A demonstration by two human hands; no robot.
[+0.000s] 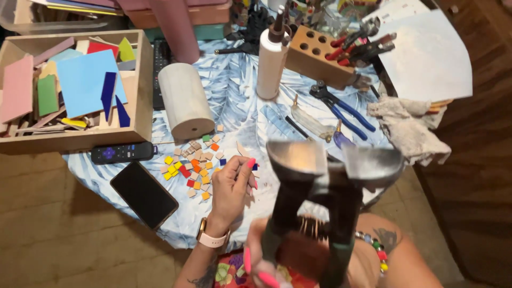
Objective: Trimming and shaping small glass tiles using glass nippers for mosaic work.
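Head view | your left hand [230, 188] pinches a small tile chip just right of the loose mosaic tiles [194, 168] | your right hand [277, 256] grips the nippers [330, 176], jaws parted, close beside it | seat the chip squarely before squeezing, fingertips clear.

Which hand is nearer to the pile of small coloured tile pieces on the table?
Left. The left hand rests just beside the small tile pieces; the right hand is lower, away from them, gripping large tile nippers.
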